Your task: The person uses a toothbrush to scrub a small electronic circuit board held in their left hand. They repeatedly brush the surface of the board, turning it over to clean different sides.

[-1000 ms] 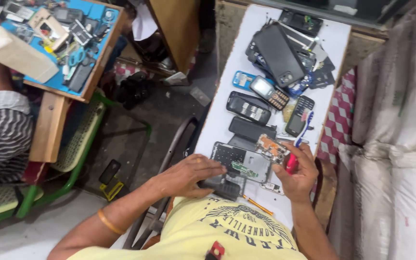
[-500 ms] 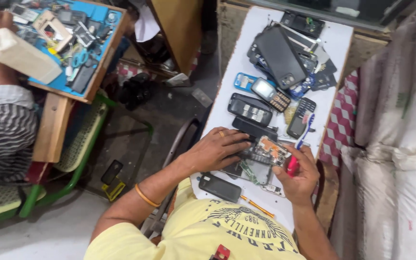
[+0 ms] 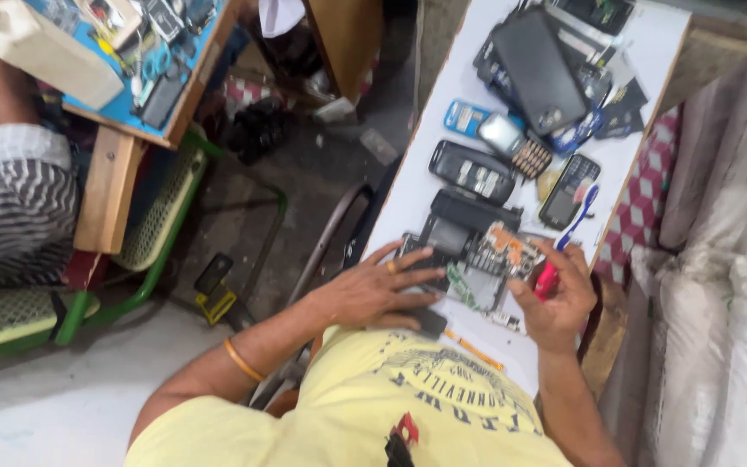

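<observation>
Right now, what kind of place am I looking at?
Probably a small mobile phone repair stall. A white board is covered with old keypad phones and an opened circuit board. The right hand holds a red-handled tool.

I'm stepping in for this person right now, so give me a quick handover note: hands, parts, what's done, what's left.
Left hand: flat, fingers spread on a dark phone part at the near end of the white table.
Right hand: gripping a red-handled tool, tip hidden.
Between the hands: an opened phone with its circuit board exposed.
Beyond it: several keypad phones and a large dark tablet, untouched.
Done: the phone is opened.
Left: it is not yet closed up; loose parts lie around it.
</observation>
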